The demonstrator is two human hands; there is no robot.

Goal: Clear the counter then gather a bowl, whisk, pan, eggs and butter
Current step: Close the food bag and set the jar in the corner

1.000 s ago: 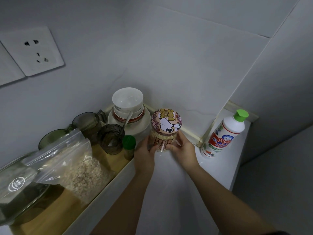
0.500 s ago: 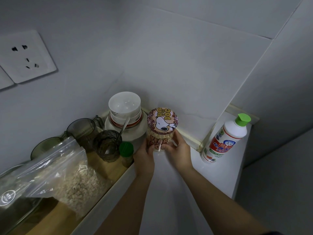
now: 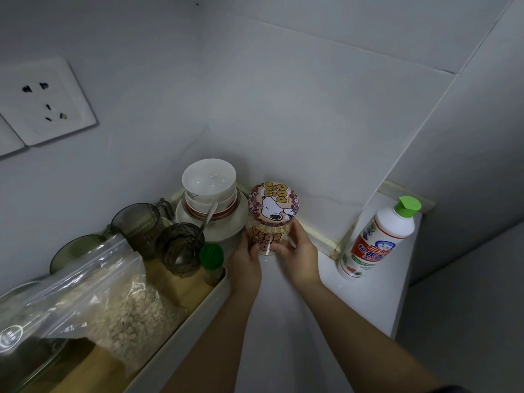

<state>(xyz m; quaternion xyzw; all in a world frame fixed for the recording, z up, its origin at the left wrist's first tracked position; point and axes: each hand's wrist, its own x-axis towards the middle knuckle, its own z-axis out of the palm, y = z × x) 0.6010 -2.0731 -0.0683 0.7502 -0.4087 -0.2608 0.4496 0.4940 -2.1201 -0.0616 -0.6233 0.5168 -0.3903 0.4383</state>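
Hands: the left hand (image 3: 245, 260) and right hand (image 3: 297, 253) both curl round the see-through glass jar with a pink dog lid (image 3: 269, 231).
Where: in the white counter (image 3: 368, 302) corner, just beside the stacked white bowls (image 3: 208, 180).
Do it well: hold it upright, move slowly, and miss the bowls.
Words: the lid says "YEAR" and "DOG".

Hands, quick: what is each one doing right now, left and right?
Left hand: grips the jar on its left side.
Right hand: grips the same jar on its right side.
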